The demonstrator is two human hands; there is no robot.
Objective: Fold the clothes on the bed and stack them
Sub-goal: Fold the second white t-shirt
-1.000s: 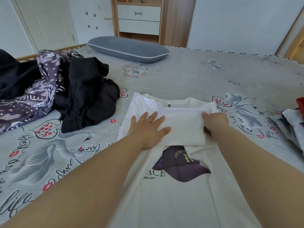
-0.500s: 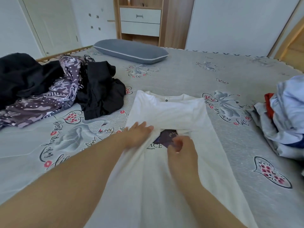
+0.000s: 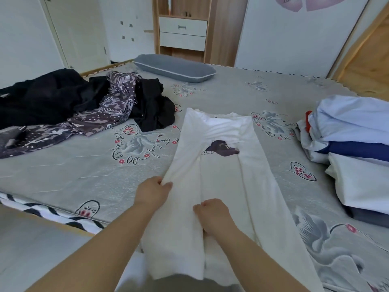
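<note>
A long white T-shirt (image 3: pixel 223 165) with a dark purple print lies lengthwise on the grey bed (image 3: pixel 105 169), both sides folded toward the middle. My left hand (image 3: pixel 152 191) grips the folded left edge of the shirt low down. My right hand (image 3: pixel 211 213) pinches the inner edge of that left flap near the shirt's middle. A stack of folded clothes (image 3: pixel 357 148), pale blue, navy and white, sits at the right of the bed. Unfolded black clothes (image 3: pixel 48 98) and a purple patterned garment (image 3: pixel 101 116) lie in a heap at the left.
A grey pillow (image 3: pixel 174 67) lies at the head of the bed. Behind it stands a wooden cabinet with white drawers (image 3: pixel 183 32). The bed's near-left edge (image 3: pixel 52 218) drops to the floor. A wooden door frame is at the far right.
Both hands have slid down the shirt from the chest area toward me and now hold the left flap low down. The view has pulled back, showing the folded stack at right.
</note>
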